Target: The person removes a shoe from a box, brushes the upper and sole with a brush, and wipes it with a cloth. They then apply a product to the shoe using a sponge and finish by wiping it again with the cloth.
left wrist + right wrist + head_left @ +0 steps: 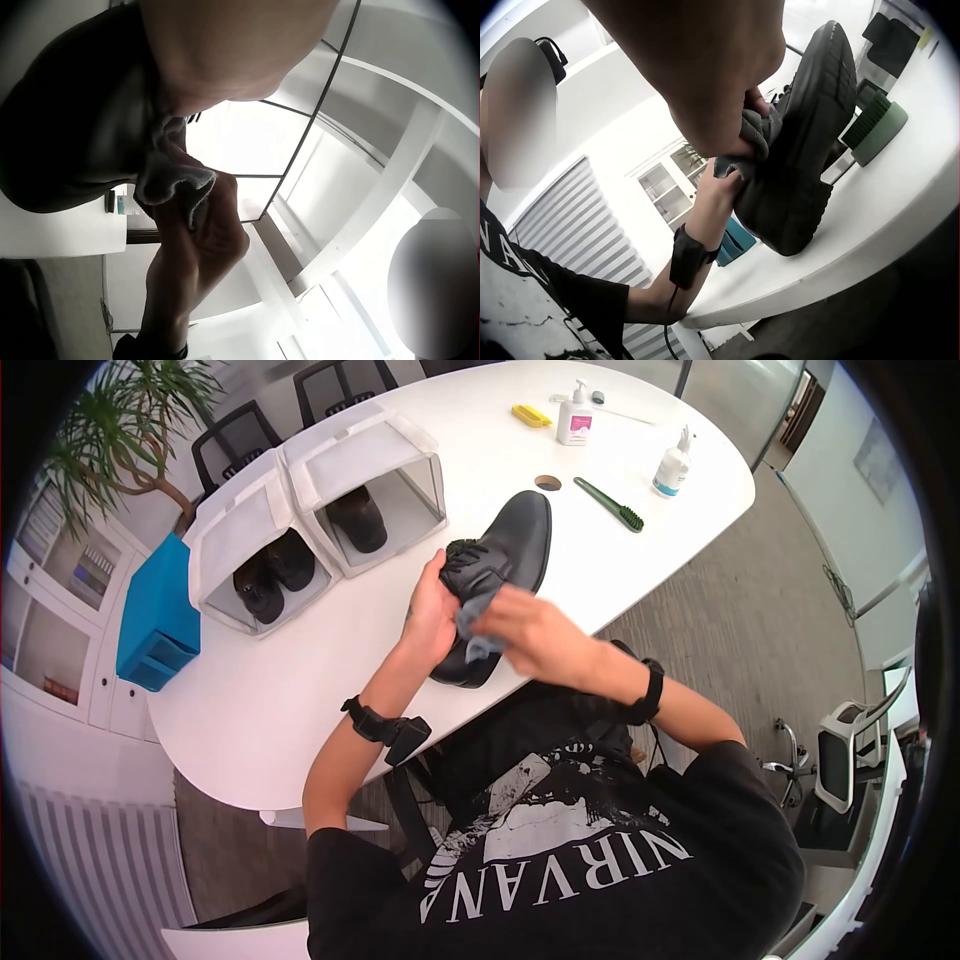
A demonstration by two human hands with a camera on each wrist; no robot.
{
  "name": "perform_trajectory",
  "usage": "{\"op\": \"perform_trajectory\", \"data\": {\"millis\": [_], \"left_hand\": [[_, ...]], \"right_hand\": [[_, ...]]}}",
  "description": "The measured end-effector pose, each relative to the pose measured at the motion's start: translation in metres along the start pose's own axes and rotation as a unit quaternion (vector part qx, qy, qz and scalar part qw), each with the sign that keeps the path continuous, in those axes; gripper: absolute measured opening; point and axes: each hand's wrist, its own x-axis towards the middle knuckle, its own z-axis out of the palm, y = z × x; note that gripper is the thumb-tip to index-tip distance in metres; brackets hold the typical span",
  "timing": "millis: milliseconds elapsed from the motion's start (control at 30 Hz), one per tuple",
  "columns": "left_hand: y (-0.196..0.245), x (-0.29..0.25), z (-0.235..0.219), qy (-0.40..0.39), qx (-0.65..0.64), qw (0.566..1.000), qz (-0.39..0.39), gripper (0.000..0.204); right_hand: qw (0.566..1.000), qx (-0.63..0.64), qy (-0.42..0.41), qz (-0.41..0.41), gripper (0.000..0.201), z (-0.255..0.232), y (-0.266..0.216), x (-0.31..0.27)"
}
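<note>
A black leather lace-up shoe [522,538] is held tilted over the near side of the table, toe pointing away from me. My left hand [432,614] grips its left side by the laces, the fingers partly hidden by the shoe. In my right hand [545,638] a grey cloth [477,622] is bunched and pressed to the side of the shoe near its opening. The right wrist view shows the ridged sole and heel [786,214] facing outward. Seen from the left wrist, the cloth [176,184] hangs in folds from the right fingers.
Two white storage boxes [345,445] with dark shoes [360,520] inside stand at left, beside a blue box [160,615]. A green brush [610,505], two pump bottles [575,420] and a yellow object [531,416] lie or stand farther back, near a round hole [547,483].
</note>
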Motion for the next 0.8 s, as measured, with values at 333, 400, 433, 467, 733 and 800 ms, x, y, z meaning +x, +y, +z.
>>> {"op": "perform_trajectory", "data": {"millis": [333, 400, 433, 467, 733, 800], "left_hand": [[-0.003, 0.009, -0.010, -0.023, -0.035, 0.999, 0.013, 0.060], [-0.001, 0.006, -0.009, -0.038, -0.031, 0.999, 0.004, 0.059], [0.000, 0.004, -0.008, -0.027, -0.022, 0.999, 0.005, 0.060], [-0.001, 0.005, -0.006, -0.024, -0.046, 0.999, -0.005, 0.060], [-0.001, 0.010, -0.011, -0.033, -0.052, 0.998, -0.009, 0.062], [-0.002, 0.015, -0.018, -0.036, -0.047, 0.998, 0.010, 0.063]], "right_hand": [[0.990, -0.023, 0.037, -0.133, 0.037, 0.026, -0.020, -0.023], [0.997, -0.040, 0.045, -0.046, 0.036, 0.015, -0.004, -0.016], [0.998, -0.040, 0.047, -0.020, 0.033, 0.015, -0.004, -0.015], [0.998, -0.019, 0.032, -0.058, 0.032, 0.019, -0.009, -0.016], [0.979, -0.043, 0.036, -0.194, 0.033, 0.042, -0.016, -0.029], [0.988, -0.034, 0.078, -0.130, 0.033, 0.038, -0.009, -0.027]]}}
